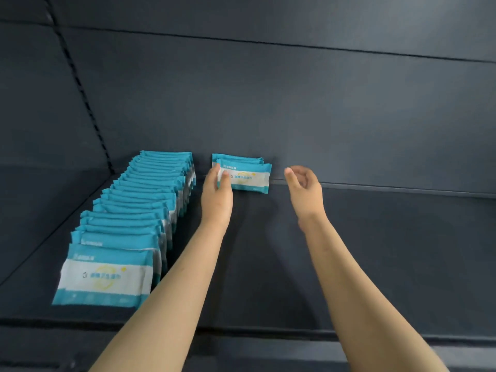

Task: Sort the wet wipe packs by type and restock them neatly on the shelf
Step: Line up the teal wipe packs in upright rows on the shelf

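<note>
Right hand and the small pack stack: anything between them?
No. Head view shows only bare shelf and back panel between the right hand and the small pack stack.

Blue Chinese lettering on the white bands of the wet wipe packs

The rear wet wipe pack (pixel 249 179), standing apart at the back, carries blue characters across its white band that seem to read 酒精卫生湿巾, set over a faint yellow emblem. A small pale logo line on its teal top strip is too blurred to read. The front wet wipe pack (pixel 103 276) of the long row (pixel 150 189) shows the same layout, its characters too blurred to read.
</note>
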### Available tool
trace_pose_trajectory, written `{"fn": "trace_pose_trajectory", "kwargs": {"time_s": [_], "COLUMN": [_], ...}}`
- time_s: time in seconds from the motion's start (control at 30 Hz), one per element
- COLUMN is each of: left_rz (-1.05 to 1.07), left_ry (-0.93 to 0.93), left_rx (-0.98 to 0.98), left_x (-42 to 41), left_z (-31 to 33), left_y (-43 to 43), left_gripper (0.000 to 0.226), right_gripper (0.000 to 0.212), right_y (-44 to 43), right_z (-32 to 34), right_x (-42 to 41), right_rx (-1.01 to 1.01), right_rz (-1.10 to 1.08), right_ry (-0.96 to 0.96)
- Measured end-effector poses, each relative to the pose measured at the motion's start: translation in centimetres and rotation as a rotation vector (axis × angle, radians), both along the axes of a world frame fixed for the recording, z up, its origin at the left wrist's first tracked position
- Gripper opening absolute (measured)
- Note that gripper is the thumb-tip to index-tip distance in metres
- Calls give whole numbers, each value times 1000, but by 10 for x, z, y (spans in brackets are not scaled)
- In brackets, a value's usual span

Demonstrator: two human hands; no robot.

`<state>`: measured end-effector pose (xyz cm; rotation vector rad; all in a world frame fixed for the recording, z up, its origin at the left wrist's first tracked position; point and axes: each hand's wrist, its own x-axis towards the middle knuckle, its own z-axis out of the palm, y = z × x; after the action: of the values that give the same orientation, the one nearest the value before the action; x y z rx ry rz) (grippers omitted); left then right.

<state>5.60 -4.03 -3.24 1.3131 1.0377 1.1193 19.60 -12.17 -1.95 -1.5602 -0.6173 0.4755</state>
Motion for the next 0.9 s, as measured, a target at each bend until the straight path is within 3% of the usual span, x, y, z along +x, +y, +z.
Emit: {"fn": "trace_pose_trajectory", "kwargs": {"time_s": [0.37,0.7,0.9], "left_rz": [-488,-874,-1041], "left_ry": [13,17,133], "left_rx": [53,-31,-95], "left_x": [-57,-40,11], "left_z": [45,27,-21], "left_y": [-106,-249,-354], "left_gripper": [47,43,42], "right_gripper": [39,48,53], "right_y": [-181,-380,-500], "right_z": [52,-2,-55], "right_x": [-84,-100,-81], "right_rx": [106,102,40], "right_rz": [-289,-641,-812], "right_ry": [27,130,260]}}
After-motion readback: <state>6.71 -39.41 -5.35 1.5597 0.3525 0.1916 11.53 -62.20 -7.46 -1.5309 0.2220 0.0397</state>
